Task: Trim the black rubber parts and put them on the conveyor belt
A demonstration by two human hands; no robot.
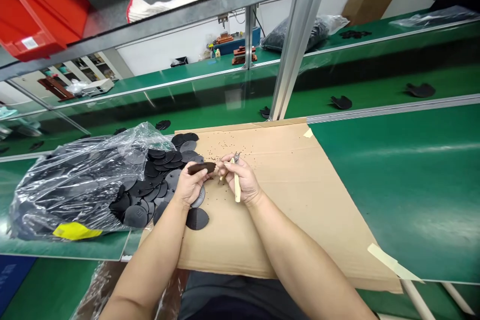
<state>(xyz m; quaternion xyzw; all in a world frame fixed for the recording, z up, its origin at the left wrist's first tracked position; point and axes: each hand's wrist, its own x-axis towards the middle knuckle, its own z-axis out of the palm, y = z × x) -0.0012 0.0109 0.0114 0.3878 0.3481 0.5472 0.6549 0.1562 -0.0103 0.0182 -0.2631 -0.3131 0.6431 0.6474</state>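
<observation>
Between the thumb and fingers of my left hand is a black disc, tilted nearly edge-on. My right hand grips a pair of nippers with pale yellow handles; their small metal jaws point away from me. The fingertips of both hands nearly meet beside the disc's right edge. Below my left hand, a single black disc lies flat on the cardboard sheet. Tiny dark bits are scattered on the cardboard beyond my hands.
A clear plastic bag spills a heap of black discs on the left. Behind the cardboard runs a green conveyor carrying curved black parts. A metal post rises at its edge. A red bin sits on the upper shelf.
</observation>
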